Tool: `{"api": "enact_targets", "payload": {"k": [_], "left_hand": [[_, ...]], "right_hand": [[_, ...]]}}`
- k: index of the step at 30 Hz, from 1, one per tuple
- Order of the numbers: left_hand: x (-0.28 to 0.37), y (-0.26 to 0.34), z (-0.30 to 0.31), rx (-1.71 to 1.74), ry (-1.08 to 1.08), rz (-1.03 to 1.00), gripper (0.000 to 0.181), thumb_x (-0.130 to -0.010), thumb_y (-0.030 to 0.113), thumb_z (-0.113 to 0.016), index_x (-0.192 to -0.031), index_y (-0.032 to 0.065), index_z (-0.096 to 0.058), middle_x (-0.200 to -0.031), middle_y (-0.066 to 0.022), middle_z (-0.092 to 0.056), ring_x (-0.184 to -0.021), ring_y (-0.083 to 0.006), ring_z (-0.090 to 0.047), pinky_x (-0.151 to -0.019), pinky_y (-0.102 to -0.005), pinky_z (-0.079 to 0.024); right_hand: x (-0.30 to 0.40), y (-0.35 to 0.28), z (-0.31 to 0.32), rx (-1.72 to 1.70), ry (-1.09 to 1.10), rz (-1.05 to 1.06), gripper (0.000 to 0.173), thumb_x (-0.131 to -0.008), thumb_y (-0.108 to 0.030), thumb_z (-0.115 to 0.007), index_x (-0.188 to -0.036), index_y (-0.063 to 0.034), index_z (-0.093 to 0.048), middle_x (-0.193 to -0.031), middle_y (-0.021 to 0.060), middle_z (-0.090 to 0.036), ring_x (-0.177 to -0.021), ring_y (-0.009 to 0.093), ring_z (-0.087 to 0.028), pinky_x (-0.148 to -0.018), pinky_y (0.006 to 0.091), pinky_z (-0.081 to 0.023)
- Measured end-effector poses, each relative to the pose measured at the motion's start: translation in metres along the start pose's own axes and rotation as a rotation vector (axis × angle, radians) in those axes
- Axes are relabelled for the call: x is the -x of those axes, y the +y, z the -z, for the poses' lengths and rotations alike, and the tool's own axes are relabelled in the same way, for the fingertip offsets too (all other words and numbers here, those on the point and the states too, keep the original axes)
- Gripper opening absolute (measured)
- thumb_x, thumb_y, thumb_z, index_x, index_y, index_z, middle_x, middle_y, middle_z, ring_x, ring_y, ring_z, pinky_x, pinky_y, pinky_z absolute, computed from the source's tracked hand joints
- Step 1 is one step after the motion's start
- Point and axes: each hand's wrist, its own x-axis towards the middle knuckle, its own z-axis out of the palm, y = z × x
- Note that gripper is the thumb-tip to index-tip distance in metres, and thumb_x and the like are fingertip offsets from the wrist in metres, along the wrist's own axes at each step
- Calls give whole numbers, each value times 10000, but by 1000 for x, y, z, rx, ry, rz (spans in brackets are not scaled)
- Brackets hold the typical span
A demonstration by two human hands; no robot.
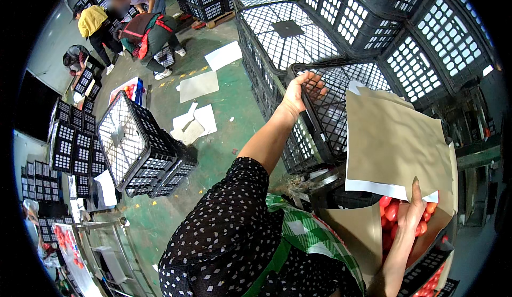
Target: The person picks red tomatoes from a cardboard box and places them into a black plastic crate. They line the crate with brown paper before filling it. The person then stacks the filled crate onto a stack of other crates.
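Observation:
My left hand (302, 91) grips the near rim of a black plastic crate (336, 113), its fingers passing over the edge. The crate leans among stacked crates and has white lining showing through its mesh. My right hand (412, 211) holds several large brown and white paper sheets (396, 145), thumb on top and the other fingers hidden beneath. Under the sheets and my right hand lie red tomatoes (392, 211) in a container lined with brown paper (356, 225). The sheets hide part of the tomatoes and of the crate.
Tall stacks of black crates (288, 29) stand ahead and to the right. Another crate stack (124, 137) is at the left, near a metal-framed table (84, 253) with tomatoes. Loose paper sheets (200, 85) lie on the green floor. Several people (148, 37) bend over crates farther off.

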Motion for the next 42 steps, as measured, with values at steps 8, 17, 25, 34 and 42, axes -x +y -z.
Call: {"api": "enact_targets", "payload": {"k": [8,17,25,34,42], "left_hand": [[-8,-3,16,-125,52,40,266,-906,272,-529,-943,15,-584,-784,-116,-616,-714,-301,-619,-684,-414,-530],[-7,-3,8,-133,83,-19,27,-877,71,-507,-901,80,-510,-840,-83,-571,-703,-225,-583,-644,-416,-554],[-11,-17,-47,-597,140,-105,100,-843,10,-474,-756,58,-481,-729,-82,-488,-609,-194,-493,-509,-378,-490],[18,-45,-107,-785,159,-246,136,-794,43,-484,-911,81,-542,-817,-42,-523,-729,-181,-529,-638,-371,-484],[9,-19,-28,-307,130,-78,109,-841,94,-566,-949,93,-574,-915,-46,-564,-754,-220,-598,-652,-398,-541]], "right_hand": [[2,-1,-3,8,23,11,440,-856,-147,-680,-1220,45,-525,-1205,83,-554,-1064,190,-552,-913,379,-465],[-5,4,-3,24,-36,82,495,-829,-143,-711,-1218,82,-505,-1186,102,-547,-1067,167,-535,-885,356,-469],[-16,8,2,32,-89,107,502,-813,-161,-732,-1173,115,-517,-1193,111,-549,-1055,160,-537,-941,325,-417],[-2,1,3,27,-63,93,399,-870,-182,-666,-1142,74,-527,-1112,108,-572,-979,185,-580,-831,379,-490],[4,-3,-2,-24,-75,82,459,-873,-141,-652,-1252,50,-477,-1181,104,-563,-1047,204,-563,-912,378,-473]]}}
